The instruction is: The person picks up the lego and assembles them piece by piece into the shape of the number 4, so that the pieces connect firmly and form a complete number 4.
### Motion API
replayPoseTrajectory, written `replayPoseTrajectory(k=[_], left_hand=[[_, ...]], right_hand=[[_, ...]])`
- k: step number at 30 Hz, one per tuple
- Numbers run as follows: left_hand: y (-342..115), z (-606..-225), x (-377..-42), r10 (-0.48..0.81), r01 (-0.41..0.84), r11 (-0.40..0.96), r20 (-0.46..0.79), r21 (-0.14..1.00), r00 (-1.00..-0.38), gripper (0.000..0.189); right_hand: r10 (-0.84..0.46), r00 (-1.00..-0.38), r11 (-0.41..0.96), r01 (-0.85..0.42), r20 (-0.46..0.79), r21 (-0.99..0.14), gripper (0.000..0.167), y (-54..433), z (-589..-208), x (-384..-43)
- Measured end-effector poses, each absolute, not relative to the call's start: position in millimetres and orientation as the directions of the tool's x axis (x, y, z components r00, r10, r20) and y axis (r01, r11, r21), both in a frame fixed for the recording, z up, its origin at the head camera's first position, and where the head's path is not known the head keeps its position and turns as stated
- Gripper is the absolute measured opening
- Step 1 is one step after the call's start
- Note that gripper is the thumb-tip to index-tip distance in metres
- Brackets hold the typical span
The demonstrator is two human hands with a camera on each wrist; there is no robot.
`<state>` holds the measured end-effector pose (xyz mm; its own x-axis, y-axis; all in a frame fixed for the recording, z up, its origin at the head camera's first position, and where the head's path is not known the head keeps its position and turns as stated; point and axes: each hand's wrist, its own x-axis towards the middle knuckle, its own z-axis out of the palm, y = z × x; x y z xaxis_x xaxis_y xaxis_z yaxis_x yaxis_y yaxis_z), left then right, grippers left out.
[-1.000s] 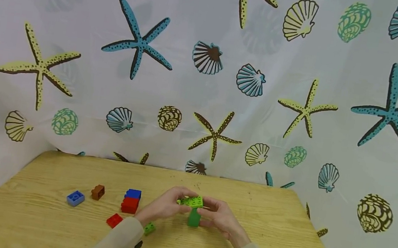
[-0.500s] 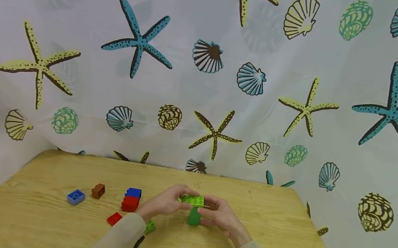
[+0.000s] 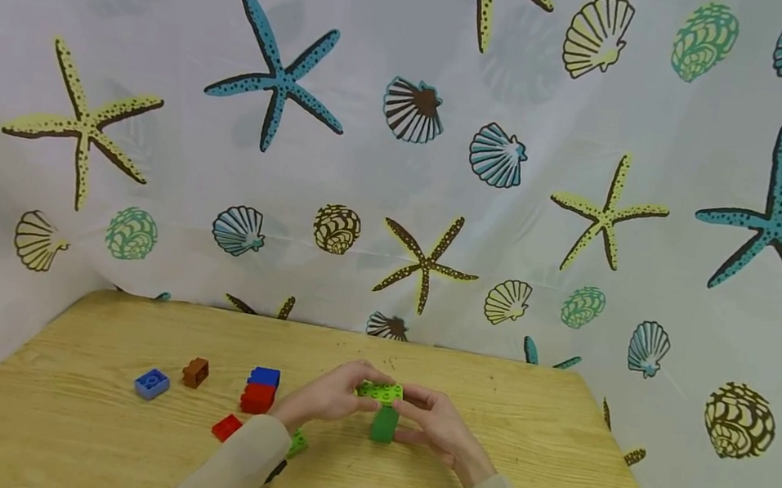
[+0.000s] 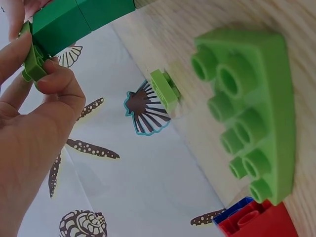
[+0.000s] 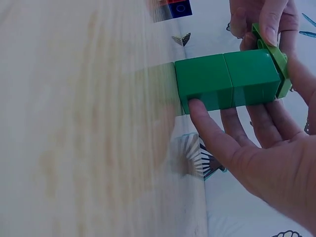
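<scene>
Two dark green toy building bricks [image 5: 227, 81], one on the other, stand upright on the table. On their top lies a light green flat brick [image 3: 380, 393], reaching out to the left past the stack. My left hand [image 3: 335, 389] pinches this flat brick between thumb and fingers; the left wrist view shows the grip on the light green piece [image 4: 34, 64] closely. From the right side, my right hand [image 3: 441, 425] holds the stack, one finger low on the bottom brick and the others along it. Part of the stack is hidden by the hands in the head view.
Left on the wooden table [image 3: 83, 442] lie a blue brick [image 3: 152, 383], a brown brick [image 3: 195, 372], another blue brick [image 3: 265, 376] behind a red one [image 3: 258, 398], and a flat red piece [image 3: 227, 427]. A light green piece [image 3: 298, 443] is partly behind my left forearm.
The light green flat brick has straightened slightly on top of the dark green bricks. Both hands keep nearly the same places, and the head view has shifted a little.
</scene>
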<state>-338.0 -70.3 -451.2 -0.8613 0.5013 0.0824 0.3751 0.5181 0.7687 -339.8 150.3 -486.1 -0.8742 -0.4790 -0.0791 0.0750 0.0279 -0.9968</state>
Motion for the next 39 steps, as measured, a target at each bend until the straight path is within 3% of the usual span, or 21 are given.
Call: replayPoseTrajectory(k=[27,39], left_hand=[[-67.5,-449.9,-337.4,0.546,0.481,0.613,0.104,0.626,-0.831,0.043],[-65.9,-455.2,-338.6,0.548,0.509,0.566,0.165,0.649,-0.820,0.040]], right_hand=[[-0.452,-0.887,0.040,0.081,-0.090,-0.996,0.053,147.3,-476.6,-334.9],[-0.365,-0.927,0.077,0.061,-0.085,-0.995,0.054,141.1,-475.9,-329.3]])
